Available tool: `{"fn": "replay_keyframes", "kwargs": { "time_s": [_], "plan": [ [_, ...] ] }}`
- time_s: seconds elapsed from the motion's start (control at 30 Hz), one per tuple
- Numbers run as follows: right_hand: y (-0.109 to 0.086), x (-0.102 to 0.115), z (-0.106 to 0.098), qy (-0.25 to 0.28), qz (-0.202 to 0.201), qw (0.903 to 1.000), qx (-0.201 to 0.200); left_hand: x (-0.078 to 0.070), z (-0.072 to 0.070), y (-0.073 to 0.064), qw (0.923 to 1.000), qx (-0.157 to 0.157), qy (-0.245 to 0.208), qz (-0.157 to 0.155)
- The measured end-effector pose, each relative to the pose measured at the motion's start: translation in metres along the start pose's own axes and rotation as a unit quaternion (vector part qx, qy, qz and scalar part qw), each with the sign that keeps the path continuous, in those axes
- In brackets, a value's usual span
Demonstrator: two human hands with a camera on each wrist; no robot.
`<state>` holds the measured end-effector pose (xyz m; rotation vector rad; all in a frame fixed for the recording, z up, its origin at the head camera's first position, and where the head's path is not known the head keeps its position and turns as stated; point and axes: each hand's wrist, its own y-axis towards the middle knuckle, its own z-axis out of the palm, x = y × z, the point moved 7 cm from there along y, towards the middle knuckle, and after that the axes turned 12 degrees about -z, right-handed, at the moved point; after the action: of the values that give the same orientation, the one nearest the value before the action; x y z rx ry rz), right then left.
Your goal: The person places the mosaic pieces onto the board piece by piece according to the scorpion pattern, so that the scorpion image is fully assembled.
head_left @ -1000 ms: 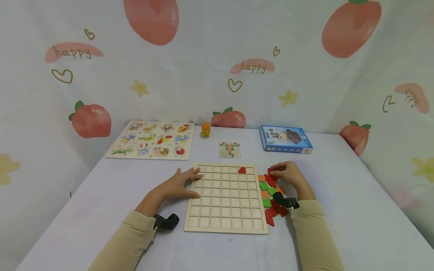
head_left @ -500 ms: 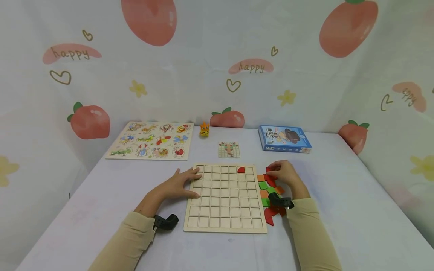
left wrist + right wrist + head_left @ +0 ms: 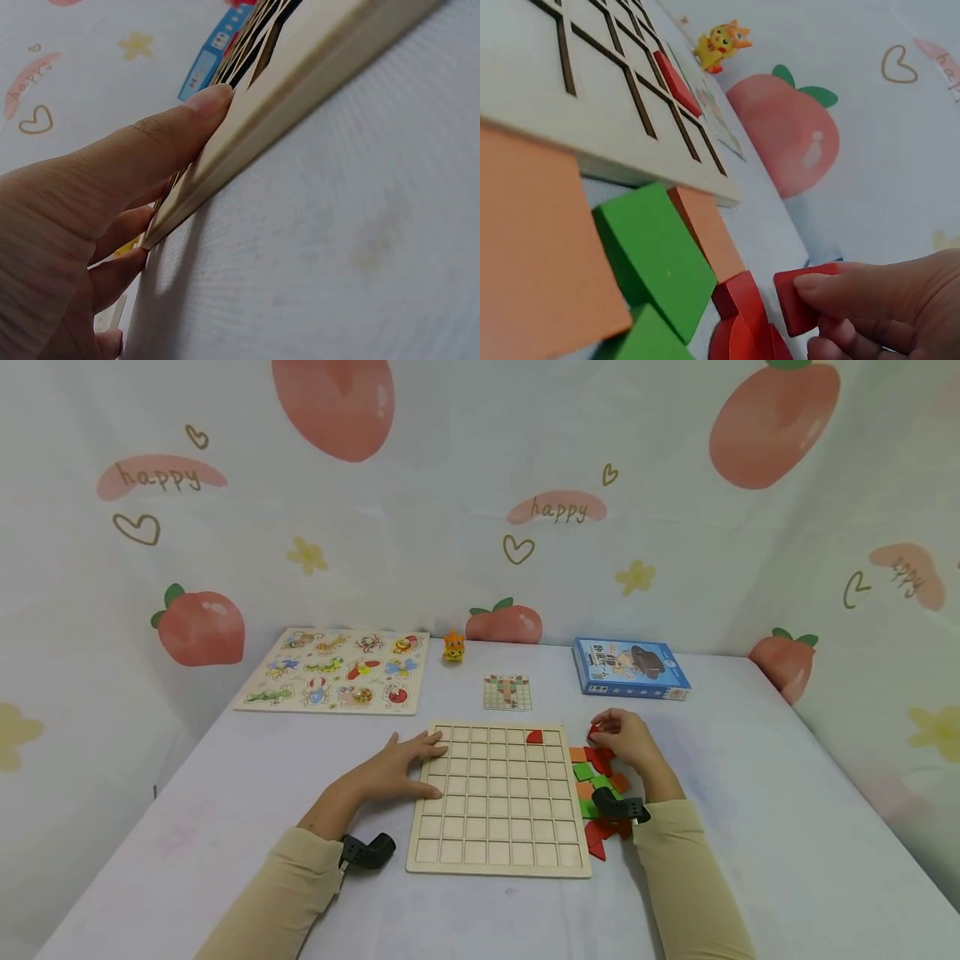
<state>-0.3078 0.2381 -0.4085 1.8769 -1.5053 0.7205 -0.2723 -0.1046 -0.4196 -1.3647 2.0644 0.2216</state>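
Note:
My right hand (image 3: pixel 632 745) pinches a small red block (image 3: pixel 793 304) between thumb and fingers, raised over the loose pieces beside the board. Spread along the left edge of the wooden grid board (image 3: pixel 498 807), my left hand (image 3: pixel 392 768) rests with its thumb (image 3: pixel 176 124) on top and its other fingers against the side. A red quarter-circle piece (image 3: pixel 535 737) lies in a cell of the board's far row, towards the right. Red, orange (image 3: pixel 583 790) and green (image 3: pixel 582 772) pieces lie in a loose group along the board's right edge, partly hidden by my right wrist.
Beyond the board lies a small pattern card (image 3: pixel 507 692). An insect puzzle board (image 3: pixel 333 670) is at the back left, with a small orange and yellow toy figure (image 3: pixel 453 647) next to it. A blue box (image 3: pixel 632 667) lies at the back right.
My right hand has risen slightly away from the pile, with the red block between its fingers. My left hand has stayed on the board's left edge.

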Motion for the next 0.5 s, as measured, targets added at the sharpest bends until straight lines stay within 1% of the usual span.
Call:
{"fn": "replay_keyframes", "kwargs": {
  "time_s": [0.17,0.33,0.5],
  "plan": [
    [0.001,0.008,0.004,0.046,0.006,0.9988,0.011,-0.001,0.0,0.0,1.0,0.0,0.002,0.0],
    [0.002,0.018,0.013,0.089,-0.01,0.9952,0.041,0.0,0.0,0.0,1.0,0.0,0.004,-0.001],
    [0.001,0.022,0.023,0.111,-0.019,0.991,0.073,0.0,0.0,0.0,1.0,-0.002,0.003,-0.001]
  ]
}}
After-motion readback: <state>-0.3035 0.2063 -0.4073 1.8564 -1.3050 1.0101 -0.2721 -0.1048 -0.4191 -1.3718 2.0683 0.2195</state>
